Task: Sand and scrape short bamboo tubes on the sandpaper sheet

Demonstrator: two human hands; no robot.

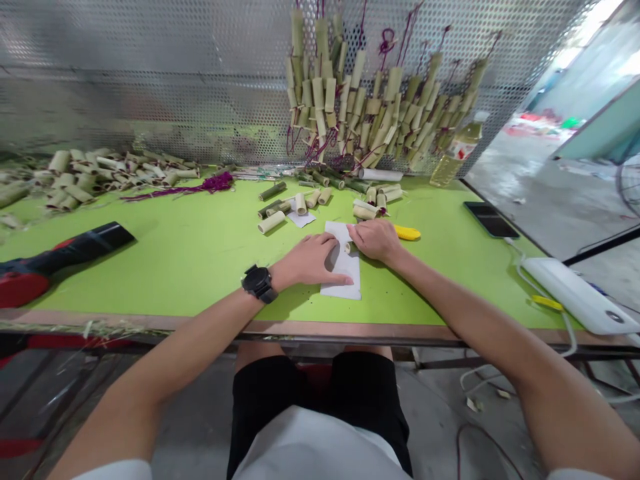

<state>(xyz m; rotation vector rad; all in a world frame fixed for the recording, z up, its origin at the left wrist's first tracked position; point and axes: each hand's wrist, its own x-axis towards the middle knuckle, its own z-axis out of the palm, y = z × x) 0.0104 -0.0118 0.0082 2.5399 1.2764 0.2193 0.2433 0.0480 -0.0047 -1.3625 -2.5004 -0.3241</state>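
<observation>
1. Paper (340,291) lies flat on the counter (210,267), left hand (306,260) across it, fingers and thumb apart, likely steadying it.
2. Right hand (375,239) has its fingers curled together, clamped round a short bamboo piece (348,247) over the paper, seemingly for control.
3. Bamboo tubes (271,222) crowd behind; a yellow handle (407,233) sits beside the right hand, limiting room.
</observation>
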